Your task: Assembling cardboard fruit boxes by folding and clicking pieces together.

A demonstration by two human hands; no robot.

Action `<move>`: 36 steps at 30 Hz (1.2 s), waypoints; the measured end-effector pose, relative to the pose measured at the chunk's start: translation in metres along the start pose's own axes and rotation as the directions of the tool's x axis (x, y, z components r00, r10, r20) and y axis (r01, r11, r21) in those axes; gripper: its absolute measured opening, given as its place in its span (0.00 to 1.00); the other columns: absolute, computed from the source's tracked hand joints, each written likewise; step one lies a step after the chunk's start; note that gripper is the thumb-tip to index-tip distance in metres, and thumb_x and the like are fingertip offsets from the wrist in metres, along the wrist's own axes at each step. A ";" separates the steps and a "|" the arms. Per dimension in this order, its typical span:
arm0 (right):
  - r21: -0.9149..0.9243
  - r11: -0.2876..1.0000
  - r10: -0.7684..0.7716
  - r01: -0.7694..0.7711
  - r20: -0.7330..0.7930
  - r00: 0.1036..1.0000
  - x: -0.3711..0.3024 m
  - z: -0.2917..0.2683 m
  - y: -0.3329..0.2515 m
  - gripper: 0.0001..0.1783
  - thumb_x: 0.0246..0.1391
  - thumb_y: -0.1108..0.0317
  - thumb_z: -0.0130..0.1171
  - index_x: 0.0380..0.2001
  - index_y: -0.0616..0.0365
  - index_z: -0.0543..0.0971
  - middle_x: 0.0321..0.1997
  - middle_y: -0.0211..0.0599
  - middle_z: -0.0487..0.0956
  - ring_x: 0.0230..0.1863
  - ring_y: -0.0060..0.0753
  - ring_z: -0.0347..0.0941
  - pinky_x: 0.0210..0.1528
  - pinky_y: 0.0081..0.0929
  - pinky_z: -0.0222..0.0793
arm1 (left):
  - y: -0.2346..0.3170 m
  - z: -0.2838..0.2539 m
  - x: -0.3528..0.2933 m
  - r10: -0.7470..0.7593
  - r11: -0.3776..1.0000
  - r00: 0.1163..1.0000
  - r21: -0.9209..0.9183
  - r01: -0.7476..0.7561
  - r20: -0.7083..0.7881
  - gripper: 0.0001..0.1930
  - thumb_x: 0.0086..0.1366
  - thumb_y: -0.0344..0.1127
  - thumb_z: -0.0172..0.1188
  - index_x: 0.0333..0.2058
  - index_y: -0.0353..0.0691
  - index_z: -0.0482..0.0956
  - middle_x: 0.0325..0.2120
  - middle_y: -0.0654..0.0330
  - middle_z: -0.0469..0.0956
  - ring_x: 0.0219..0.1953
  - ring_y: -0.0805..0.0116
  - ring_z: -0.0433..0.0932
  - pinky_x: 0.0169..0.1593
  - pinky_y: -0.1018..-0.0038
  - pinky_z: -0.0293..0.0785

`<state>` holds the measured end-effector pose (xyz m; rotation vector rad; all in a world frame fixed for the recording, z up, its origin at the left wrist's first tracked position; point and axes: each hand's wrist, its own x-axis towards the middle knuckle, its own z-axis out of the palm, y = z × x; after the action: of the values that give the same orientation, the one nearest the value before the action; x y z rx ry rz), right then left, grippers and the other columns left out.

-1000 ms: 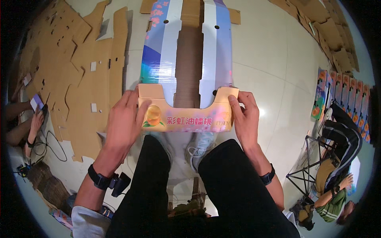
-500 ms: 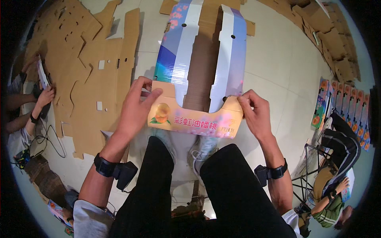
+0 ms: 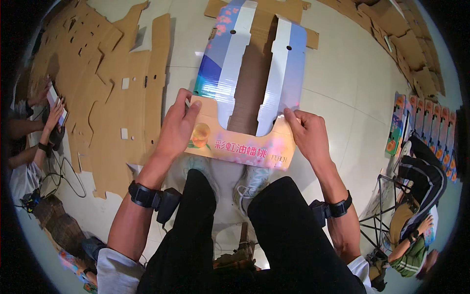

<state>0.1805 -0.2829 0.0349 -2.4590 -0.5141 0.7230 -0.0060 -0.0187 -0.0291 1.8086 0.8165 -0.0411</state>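
Observation:
A printed cardboard fruit box (image 3: 245,144) with peach pictures and an orange-pink end panel lies in front of my knees. Its blue-purple side flaps fold inward, with a long gap between them showing brown cardboard inside. My left hand (image 3: 175,128) grips the panel's left corner, thumb on the printed face and fingers behind the edge. At the opposite corner, my right hand (image 3: 311,137) pinches the panel, its thumb on the edge near the right side flap (image 3: 289,73). The fingertips of both hands are partly hidden behind the card.
Flat brown cardboard sheets (image 3: 112,112) cover the floor at left. Finished-looking printed cartons (image 3: 431,127) stand in a row at far right, near a folding chair frame (image 3: 384,206). A co-worker's hands (image 3: 55,115) hold a pale piece at far left; another person in green (image 3: 411,257) sits at lower right.
Both corner tabs of the end panel now sit flatter beside the side flaps. My right hand has shifted inward onto its corner, and my left hand has moved slightly up and right.

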 end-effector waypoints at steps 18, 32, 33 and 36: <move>-0.296 0.953 -0.149 0.065 -0.268 0.952 0.025 0.036 0.028 0.34 0.73 0.46 0.57 0.61 0.69 0.67 0.48 0.63 0.85 0.46 0.66 0.85 0.49 0.53 0.80 | 0.004 0.006 -0.002 0.093 0.951 0.996 0.297 -0.091 0.009 0.22 0.84 0.41 0.47 0.66 0.30 0.63 0.56 0.34 0.75 0.60 0.35 0.77 0.62 0.51 0.74; 0.532 0.734 -0.127 -0.422 0.718 0.684 -0.074 -0.012 0.049 0.31 0.78 0.50 0.52 0.64 0.72 0.74 0.50 0.49 0.86 0.51 0.35 0.84 0.61 0.31 0.77 | 0.074 -0.033 -0.003 0.373 0.635 0.913 0.673 -0.379 0.163 0.51 0.49 0.33 0.74 0.75 0.53 0.65 0.59 0.37 0.72 0.62 0.33 0.73 0.68 0.51 0.71; 0.570 0.771 -0.149 -0.284 0.595 0.790 -0.076 -0.031 0.055 0.25 0.78 0.55 0.54 0.59 0.71 0.79 0.43 0.46 0.89 0.47 0.32 0.86 0.58 0.28 0.79 | 0.078 -0.040 -0.004 0.423 0.625 0.883 0.640 -0.446 0.202 0.51 0.48 0.32 0.74 0.74 0.55 0.68 0.60 0.38 0.72 0.63 0.33 0.72 0.69 0.51 0.70; 0.879 0.473 0.235 -0.062 -0.058 0.970 -0.056 -0.060 0.076 0.17 0.74 0.59 0.60 0.34 0.62 0.83 0.20 0.22 0.68 0.23 0.17 0.60 0.32 0.20 0.59 | 0.095 -0.059 0.000 0.534 0.559 0.809 0.616 -0.555 0.244 0.48 0.47 0.30 0.73 0.72 0.56 0.71 0.62 0.39 0.72 0.64 0.33 0.71 0.68 0.50 0.70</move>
<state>0.1874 -0.3925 0.0563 -1.5356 0.1669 0.6058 0.0248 0.0153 0.0724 2.6876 0.1511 0.0560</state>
